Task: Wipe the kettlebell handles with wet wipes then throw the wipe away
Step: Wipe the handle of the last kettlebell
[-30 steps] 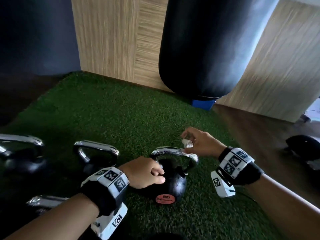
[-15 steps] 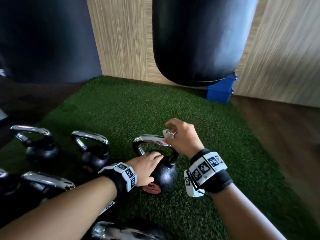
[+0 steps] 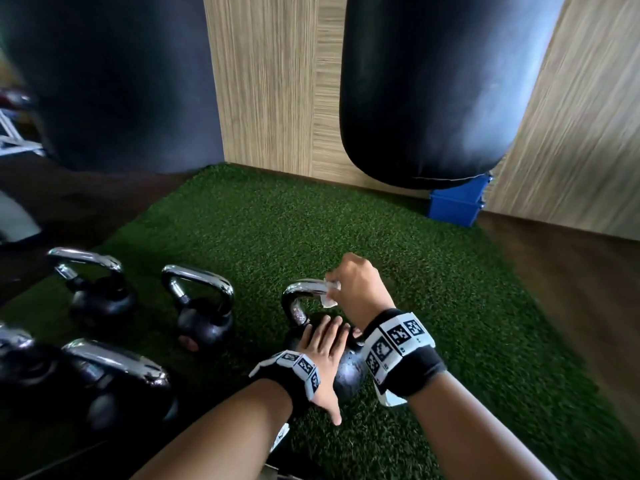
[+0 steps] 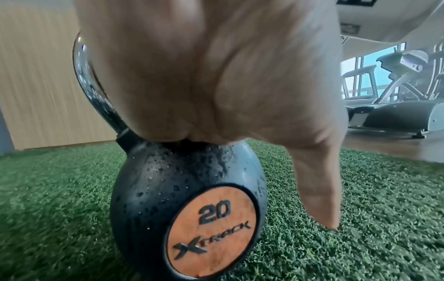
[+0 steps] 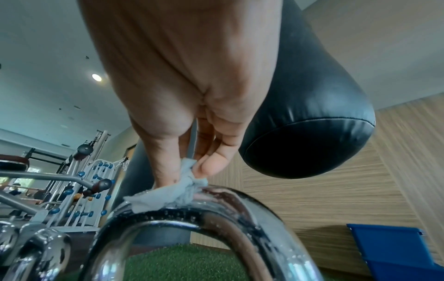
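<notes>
On the green turf mat [image 3: 346, 230], toward its near edge, a black kettlebell [image 4: 187, 190] marked 20 stands upright, and both hands are on it. The left hand [image 3: 322, 344] lies flat over the top of the ball with its fingers straight, pressing down to steady it, thumb pointing toward the turf and gripping nothing. The right hand [image 3: 360, 289] pinches a small crumpled wet wipe [image 5: 168, 194] between thumb and fingertips and holds it against the top bar of the chrome handle [image 5: 216, 218], near the right end of the arch as the head camera shows it. Droplets sit on the chrome beside the wipe and on the black ball, so this handle looks at least partly wetted; how much of its arch is covered cannot be told, and the two uprights probably remain to be done. Four more kettlebells stand toward the mat's left edge: two further back [image 3: 100, 292] [image 3: 204, 313] and two larger ones at the near left [image 3: 114, 386] [image 3: 17, 358]. Whether their handles are wiped cannot be told from their shine. By this reading the task is in its wiping phase, with the throwing-away not yet begun, since the wipe sits in the right hand. No bin is clearly identifiable; a blue box [image 3: 457, 202] sits beyond the mat's far right corner under a black punching bag [image 3: 433, 88], but its purpose is unclear.
</notes>
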